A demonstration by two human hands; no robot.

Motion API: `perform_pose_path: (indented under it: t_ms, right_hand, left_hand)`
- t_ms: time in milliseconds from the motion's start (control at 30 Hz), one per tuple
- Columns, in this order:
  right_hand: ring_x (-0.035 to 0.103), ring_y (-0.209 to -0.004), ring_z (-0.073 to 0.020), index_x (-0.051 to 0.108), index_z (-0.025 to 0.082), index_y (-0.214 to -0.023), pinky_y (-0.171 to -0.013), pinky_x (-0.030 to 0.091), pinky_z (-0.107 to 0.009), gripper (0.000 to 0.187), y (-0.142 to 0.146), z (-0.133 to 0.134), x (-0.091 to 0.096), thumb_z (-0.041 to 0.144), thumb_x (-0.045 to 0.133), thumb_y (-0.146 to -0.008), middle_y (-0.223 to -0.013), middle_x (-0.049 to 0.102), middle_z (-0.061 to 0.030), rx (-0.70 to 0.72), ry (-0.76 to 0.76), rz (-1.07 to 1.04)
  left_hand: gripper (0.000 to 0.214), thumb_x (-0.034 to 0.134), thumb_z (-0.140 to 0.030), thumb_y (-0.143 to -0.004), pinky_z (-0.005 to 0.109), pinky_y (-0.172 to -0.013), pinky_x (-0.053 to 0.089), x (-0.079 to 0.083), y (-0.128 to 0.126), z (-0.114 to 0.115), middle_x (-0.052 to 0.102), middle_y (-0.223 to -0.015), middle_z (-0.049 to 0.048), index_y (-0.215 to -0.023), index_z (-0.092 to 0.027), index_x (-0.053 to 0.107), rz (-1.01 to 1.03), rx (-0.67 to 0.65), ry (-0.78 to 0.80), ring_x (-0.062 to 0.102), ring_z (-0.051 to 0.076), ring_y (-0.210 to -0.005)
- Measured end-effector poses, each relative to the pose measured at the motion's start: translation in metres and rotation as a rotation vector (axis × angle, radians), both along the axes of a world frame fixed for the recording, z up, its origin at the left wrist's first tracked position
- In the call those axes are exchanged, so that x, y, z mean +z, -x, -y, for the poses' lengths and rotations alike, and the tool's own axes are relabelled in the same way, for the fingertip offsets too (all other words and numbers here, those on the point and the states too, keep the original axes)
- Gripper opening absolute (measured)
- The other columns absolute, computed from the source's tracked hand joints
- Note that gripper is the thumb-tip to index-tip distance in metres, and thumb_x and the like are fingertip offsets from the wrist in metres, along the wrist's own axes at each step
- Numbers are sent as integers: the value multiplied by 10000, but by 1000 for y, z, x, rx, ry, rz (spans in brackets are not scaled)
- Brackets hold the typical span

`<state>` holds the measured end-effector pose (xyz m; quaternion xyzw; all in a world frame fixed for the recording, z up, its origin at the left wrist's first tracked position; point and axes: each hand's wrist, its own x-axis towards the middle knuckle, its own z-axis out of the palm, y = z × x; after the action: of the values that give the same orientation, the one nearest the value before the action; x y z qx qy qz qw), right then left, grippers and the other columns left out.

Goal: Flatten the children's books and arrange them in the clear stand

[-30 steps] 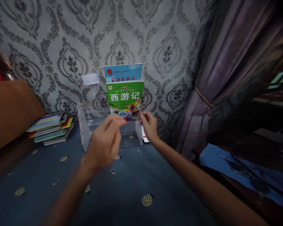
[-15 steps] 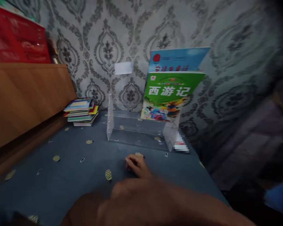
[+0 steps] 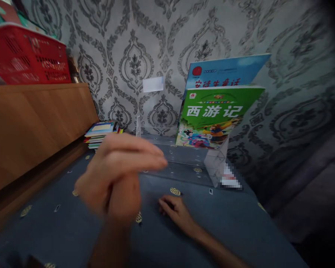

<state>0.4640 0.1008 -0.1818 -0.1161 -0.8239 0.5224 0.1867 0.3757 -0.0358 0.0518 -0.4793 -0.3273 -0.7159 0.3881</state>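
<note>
My left hand (image 3: 114, 171) is raised close to the camera, bent at the wrist, with its fingers stretched together toward the right. It holds nothing I can see, and it covers part of a book stack and of a clear stand's left side. Lower down, my right hand (image 3: 174, 212) rests on the dark patterned cloth (image 3: 80, 230), fingers loosely curled in with nothing visible in them. Behind it is the clear acrylic book stand (image 3: 216, 167). A green picture book (image 3: 212, 119) leans upright in the stand, in front of a blue book (image 3: 226, 69).
A stack of books (image 3: 99, 130) lies at the back left, beside a wooden cabinet (image 3: 39, 130). A red basket (image 3: 44, 63) sits on top of the cabinet. Patterned wallpaper (image 3: 135, 56) rises behind the stand, and a blurred-out item (image 3: 230, 176) lies right of it.
My left hand has risen from a blur at the bottom to mid-view on the left. My right hand stays on the cloth. The whole scene has shifted right in view.
</note>
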Motion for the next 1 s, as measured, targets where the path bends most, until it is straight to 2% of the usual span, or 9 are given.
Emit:
perform_pose_path:
  t_ms: [100, 200, 267, 333, 400, 600, 667, 800, 1000]
  right_hand:
    - [600, -617, -163, 624, 188, -741, -604, 448, -271, 519, -1, 0, 5, 639, 474, -951, -671, 648, -39, 13, 48, 2]
    - [604, -625, -164, 624, 191, -750, -612, 449, -275, 536, -2, 0, 8, 670, 477, -940, -683, 653, -40, 23, 71, 9]
    - [605, -626, -164, 619, 194, -744, -615, 449, -278, 543, -2, 1, 8, 681, 476, -936, -679, 652, -38, 25, 78, 7]
    - [601, -623, -162, 612, 195, -739, -615, 444, -278, 546, -2, 2, 8, 685, 472, -936, -676, 650, -38, 23, 80, 2]
    - [598, -622, -159, 606, 195, -740, -614, 439, -275, 541, -2, 2, 8, 680, 472, -937, -683, 651, -39, 20, 90, 8]
    - [594, -621, -153, 599, 193, -738, -619, 437, -269, 489, -1, 2, 12, 618, 487, -952, -684, 646, -30, 44, 92, 31]
    - [591, -621, -152, 598, 192, -737, -620, 435, -269, 474, -1, 1, 14, 594, 482, -960, -686, 648, -32, 44, 86, 37]
    - [599, -616, -153, 594, 194, -731, -619, 437, -267, 454, -1, 2, 14, 561, 480, -971, -683, 657, -34, 35, 73, 48]
    - [614, -607, -156, 592, 200, -729, -605, 439, -265, 462, 0, 1, 12, 579, 481, -969, -676, 666, -32, 32, 69, 53]
  left_hand:
    - [301, 491, -39, -845, 188, -520, 501, -9, 41, -47, 667, -737, -15, -722, -201, 713, 76, -125, 154, 616, 95, -625]
    - [266, 462, -67, -810, 166, -525, 492, -38, 91, -84, 642, -717, -8, -727, -173, 691, 231, -118, 281, 627, 97, -640]
    - [271, 428, -87, -808, 170, -532, 495, -62, 123, -99, 629, -708, -2, -745, -167, 679, 335, -40, 390, 645, 108, -656]
    - [329, 362, -82, -833, 207, -587, 528, -83, 149, -107, 655, -759, 21, -774, -169, 674, 437, 202, 595, 664, 127, -698]
    - [328, 360, -66, -834, 282, -737, 570, -99, 171, -107, 688, -843, 47, -790, -178, 665, 491, 426, 751, 688, 164, -812]
    - [373, 495, -85, -799, 576, -1128, 360, -113, 229, -86, 617, -1279, 246, -1147, -89, 630, 556, 681, 860, 502, 377, -1316]
    - [485, 523, -103, -800, 626, -1176, 258, -112, 253, -77, 518, -1429, 295, -1280, -44, 566, 553, 754, 924, 384, 411, -1428]
    - [619, 512, -212, -885, 650, -1195, 200, -111, 298, -60, 395, -1572, 283, -1468, -29, 414, 357, 1023, 1301, 253, 406, -1516]
    - [493, 398, -291, -969, 699, -1119, 266, -102, 326, -54, 528, -1463, 255, -1419, -112, 488, 184, 1100, 1573, 439, 400, -1398]
